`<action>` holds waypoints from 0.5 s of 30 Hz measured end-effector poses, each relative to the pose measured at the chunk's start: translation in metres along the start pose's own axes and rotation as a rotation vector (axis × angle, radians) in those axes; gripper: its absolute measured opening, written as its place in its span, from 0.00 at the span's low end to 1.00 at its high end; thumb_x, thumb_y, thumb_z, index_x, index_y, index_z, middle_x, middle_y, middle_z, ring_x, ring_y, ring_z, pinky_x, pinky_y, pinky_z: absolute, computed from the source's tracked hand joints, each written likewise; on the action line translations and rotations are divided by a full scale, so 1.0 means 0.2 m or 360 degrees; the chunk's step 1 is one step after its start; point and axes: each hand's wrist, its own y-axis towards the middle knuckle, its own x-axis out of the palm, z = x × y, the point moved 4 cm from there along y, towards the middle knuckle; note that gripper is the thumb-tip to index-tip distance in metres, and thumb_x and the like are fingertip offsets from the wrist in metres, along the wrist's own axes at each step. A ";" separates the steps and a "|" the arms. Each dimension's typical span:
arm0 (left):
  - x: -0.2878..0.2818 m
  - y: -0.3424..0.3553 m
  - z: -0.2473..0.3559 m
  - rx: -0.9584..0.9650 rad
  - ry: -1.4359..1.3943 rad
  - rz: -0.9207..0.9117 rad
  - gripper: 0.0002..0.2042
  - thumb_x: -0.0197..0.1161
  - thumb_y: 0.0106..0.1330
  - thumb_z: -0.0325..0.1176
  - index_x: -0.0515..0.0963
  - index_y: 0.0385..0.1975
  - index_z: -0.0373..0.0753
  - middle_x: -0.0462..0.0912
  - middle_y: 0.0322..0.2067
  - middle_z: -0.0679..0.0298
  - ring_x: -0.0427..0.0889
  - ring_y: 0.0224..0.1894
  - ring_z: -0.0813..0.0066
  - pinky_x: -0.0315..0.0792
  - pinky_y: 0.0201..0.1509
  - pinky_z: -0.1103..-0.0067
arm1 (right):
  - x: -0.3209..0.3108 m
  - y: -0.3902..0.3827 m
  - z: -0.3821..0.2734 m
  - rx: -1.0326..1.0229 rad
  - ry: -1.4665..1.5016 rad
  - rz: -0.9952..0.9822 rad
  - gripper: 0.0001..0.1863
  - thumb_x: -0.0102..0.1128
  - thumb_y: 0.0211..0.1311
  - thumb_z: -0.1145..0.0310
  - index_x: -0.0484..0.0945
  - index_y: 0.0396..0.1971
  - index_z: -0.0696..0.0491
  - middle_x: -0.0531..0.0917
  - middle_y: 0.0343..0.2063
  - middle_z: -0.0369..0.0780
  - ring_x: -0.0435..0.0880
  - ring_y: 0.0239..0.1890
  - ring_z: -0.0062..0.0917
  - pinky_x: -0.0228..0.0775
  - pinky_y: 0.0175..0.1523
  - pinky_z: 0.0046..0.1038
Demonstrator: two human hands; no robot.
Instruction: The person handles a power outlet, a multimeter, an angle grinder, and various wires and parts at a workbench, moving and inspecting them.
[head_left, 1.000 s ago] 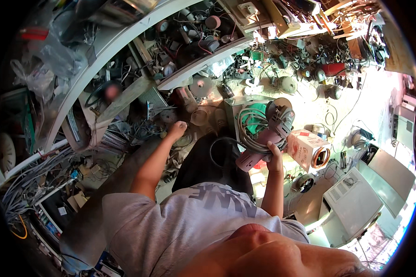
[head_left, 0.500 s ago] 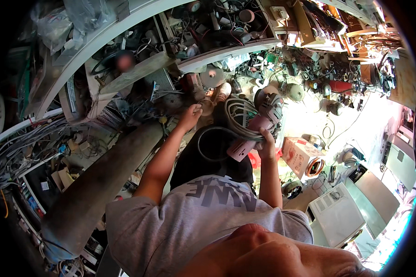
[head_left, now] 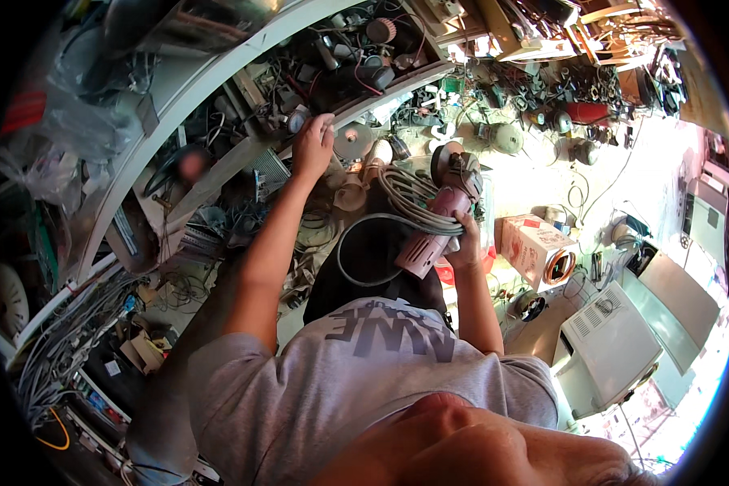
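In my right hand (head_left: 464,249) is a pink-bodied angle grinder (head_left: 433,223) with a grey metal head and a disc at its far end. Its grey cord (head_left: 409,194) is wound in loops beside the body, and one wide loop hangs over my dark-clothed lap. My right fingers wrap round the tool near the cord loops. My left hand (head_left: 313,147) is raised, its fingers loosely stretched out, beside the front edge of a shelf compartment (head_left: 275,134) full of parts. I see nothing in that hand, though its palm side is hidden.
Round discs (head_left: 353,142) and small parts cover the floor ahead. A red-and-white carton (head_left: 535,247) with coiled orange wire stands at the right, near a white metal appliance case (head_left: 611,344). Cable bundles (head_left: 57,332) and a thick dark cylinder (head_left: 166,405) lie at the left.
My left hand has moved forward and slightly left, up to the shelf edge, and its fingers have straightened. The grinder has shifted slightly left in my right hand's grip. The whole view has turned somewhat.
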 end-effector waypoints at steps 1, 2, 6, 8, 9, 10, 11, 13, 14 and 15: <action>0.03 0.10 -0.01 0.0066 0.0161 0.0019 0.13 0.57 0.63 0.31 0.75 0.46 0.38 0.79 0.42 0.55 0.78 0.46 0.57 0.71 0.50 0.69 | 0.03 0.00 -0.03 0.0011 0.0143 -0.0037 0.23 0.55 0.59 0.63 0.69 0.50 0.62 0.81 0.42 0.46 0.82 0.42 0.35 0.74 0.51 0.35; 0.05 0.20 -0.02 0.0125 0.0319 0.0044 0.14 0.58 0.61 0.32 0.75 0.47 0.39 0.78 0.43 0.55 0.77 0.48 0.56 0.70 0.53 0.69 | 0.08 0.00 -0.07 -0.0035 0.0145 -0.0071 0.23 0.55 0.59 0.63 0.69 0.51 0.62 0.80 0.43 0.47 0.82 0.42 0.36 0.74 0.51 0.35; 0.22 0.49 -0.13 0.0252 0.0676 -0.0159 0.26 0.65 0.53 0.29 0.70 0.55 0.46 0.71 0.53 0.60 0.69 0.56 0.56 0.64 0.59 0.66 | 0.24 0.02 -0.19 -0.0189 0.0125 -0.0173 0.27 0.56 0.57 0.64 0.68 0.53 0.64 0.78 0.47 0.49 0.81 0.46 0.36 0.72 0.55 0.36; 0.28 0.57 -0.07 0.0279 0.0892 -0.0194 0.30 0.68 0.49 0.30 0.69 0.55 0.51 0.71 0.53 0.65 0.69 0.56 0.59 0.63 0.58 0.63 | 0.23 0.03 -0.24 -0.0260 0.0101 -0.0142 0.27 0.56 0.56 0.64 0.68 0.53 0.64 0.78 0.48 0.50 0.81 0.47 0.36 0.72 0.55 0.35; 0.30 0.60 -0.03 0.0286 0.0997 -0.0212 0.31 0.69 0.46 0.31 0.69 0.55 0.53 0.71 0.52 0.67 0.69 0.55 0.60 0.63 0.58 0.62 | 0.25 0.02 -0.27 -0.0295 0.0038 -0.0158 0.27 0.55 0.56 0.64 0.68 0.53 0.65 0.78 0.48 0.50 0.81 0.47 0.35 0.72 0.53 0.32; 0.30 0.65 -0.01 0.0342 0.1050 -0.0200 0.33 0.70 0.45 0.32 0.68 0.56 0.55 0.70 0.52 0.67 0.69 0.55 0.60 0.62 0.58 0.61 | 0.27 0.01 -0.31 -0.0348 0.0000 -0.0119 0.27 0.55 0.56 0.64 0.69 0.52 0.66 0.79 0.47 0.49 0.81 0.45 0.34 0.72 0.53 0.30; 0.29 0.67 -0.03 0.0374 0.1093 -0.0182 0.34 0.70 0.44 0.32 0.68 0.56 0.57 0.70 0.52 0.68 0.69 0.55 0.60 0.61 0.58 0.60 | 0.17 0.03 -0.30 -0.0352 -0.0064 -0.0031 0.27 0.56 0.55 0.63 0.70 0.51 0.66 0.79 0.46 0.47 0.81 0.44 0.33 0.72 0.52 0.29; 0.35 0.69 -0.04 0.0484 0.1122 -0.0160 0.36 0.71 0.42 0.33 0.67 0.56 0.59 0.70 0.51 0.68 0.70 0.54 0.60 0.61 0.57 0.59 | -0.15 0.03 -0.38 -0.0127 -0.0373 0.0154 0.27 0.58 0.55 0.62 0.71 0.51 0.64 0.80 0.44 0.44 0.81 0.44 0.30 0.71 0.50 0.27; 0.33 0.66 -0.05 0.0525 0.1135 -0.0100 0.35 0.71 0.42 0.33 0.67 0.56 0.60 0.71 0.51 0.68 0.70 0.53 0.60 0.61 0.57 0.60 | -0.13 -0.01 -0.43 -0.0152 -0.0554 0.0217 0.26 0.59 0.54 0.62 0.71 0.51 0.63 0.80 0.44 0.43 0.80 0.44 0.29 0.71 0.50 0.27; 0.35 0.65 -0.08 0.0489 0.1099 -0.0074 0.35 0.70 0.42 0.34 0.68 0.55 0.60 0.71 0.50 0.68 0.71 0.53 0.60 0.62 0.56 0.59 | -0.10 -0.07 -0.49 -0.0186 -0.0724 0.0303 0.26 0.61 0.54 0.62 0.72 0.51 0.61 0.80 0.43 0.42 0.79 0.44 0.27 0.70 0.49 0.26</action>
